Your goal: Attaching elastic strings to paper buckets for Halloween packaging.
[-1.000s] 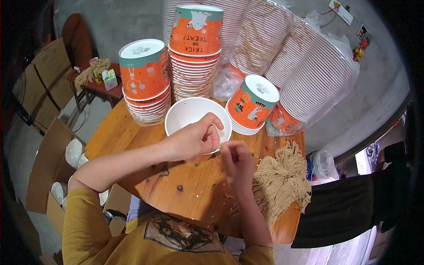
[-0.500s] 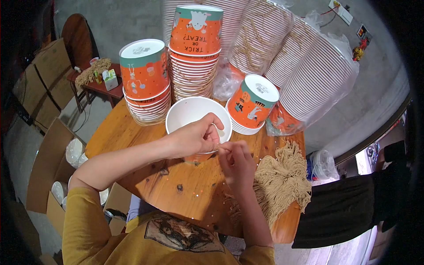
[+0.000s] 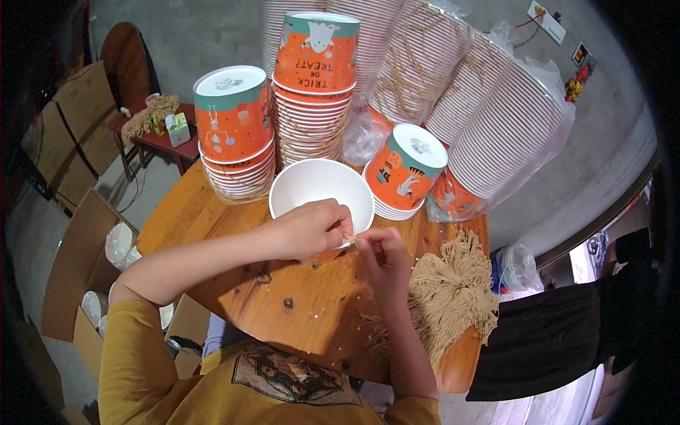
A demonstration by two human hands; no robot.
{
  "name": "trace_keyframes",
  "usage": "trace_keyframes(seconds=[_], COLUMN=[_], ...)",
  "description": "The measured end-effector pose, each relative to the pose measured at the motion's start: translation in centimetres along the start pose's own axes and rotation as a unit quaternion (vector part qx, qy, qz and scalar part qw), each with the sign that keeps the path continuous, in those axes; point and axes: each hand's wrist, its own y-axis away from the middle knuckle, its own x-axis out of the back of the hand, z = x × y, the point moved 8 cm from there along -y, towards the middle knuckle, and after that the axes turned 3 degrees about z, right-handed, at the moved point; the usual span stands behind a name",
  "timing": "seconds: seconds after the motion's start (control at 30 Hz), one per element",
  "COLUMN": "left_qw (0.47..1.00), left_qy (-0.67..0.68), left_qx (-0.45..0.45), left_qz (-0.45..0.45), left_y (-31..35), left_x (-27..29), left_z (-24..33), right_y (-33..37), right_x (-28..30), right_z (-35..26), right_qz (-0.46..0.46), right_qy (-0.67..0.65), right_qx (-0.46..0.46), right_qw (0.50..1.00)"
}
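One open white paper bucket (image 3: 320, 190) near the far rim of our round wooden table (image 3: 212, 234), our left hand (image 3: 312, 228) pinching its near edge, our right hand (image 3: 382, 258) pinching a cord just beside it; bare wood nearer us; three orange stacks (image 3: 234, 131) behind; one twine bundle (image 3: 450, 297) right.

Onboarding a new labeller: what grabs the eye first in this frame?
Tall stacks of orange paper buckets crowd the far side of the round wooden table, with sleeves of white cups leaning behind them. At the centre, the left hand and right hand meet at the rim of an open white bucket, pinching something small. A heap of beige string lies to the right.
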Motion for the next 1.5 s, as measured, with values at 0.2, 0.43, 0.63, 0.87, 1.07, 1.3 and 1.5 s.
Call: trace_keyframes(seconds=[0.2, 0.43, 0.63, 0.87, 1.07, 1.3, 1.5], left_qw=[0.999, 0.998, 0.998, 0.999, 0.999, 0.992, 0.992], left_qy=[0.025, 0.038, 0.040, 0.017, -0.017, -0.083, -0.122], left_qx=[0.040, 0.055, 0.038, 0.038, 0.008, -0.048, -0.022], left_qz=[-0.008, -0.005, 0.003, 0.011, 0.034, 0.080, -0.004], left_y=[0.1, 0.2, 0.1, 0.3, 0.3, 0.8, 2.2], left_x=[0.3, 0.3, 0.2, 0.2, 0.4, 0.7, 1.3], left_z=[-0.4, -0.7, -0.5, -0.3, 0.5, 1.0, 2.1], right_y=[0.1, 0.3, 0.4, 0.4, 0.9, 1.7, 0.8], right_x=[0.0, 0.0, 0.0, -0.2, 0.2, -0.6, 1.7], right_z=[-0.2, 0.1, 0.3, -2.1, -2.7, 0.2, -1.4], right_qz=[-0.007, -0.009, -0.016, -0.014, 0.038, -0.101, -0.109], right_qy=[0.007, -0.033, -0.048, 0.079, 0.163, 0.119, 0.111], right_qx=[0.021, 0.009, -0.014, 0.046, 0.132, -0.117, -0.002], right_qw=[1.000, 0.999, 0.999, 0.996, 0.977, 0.981, 0.988])
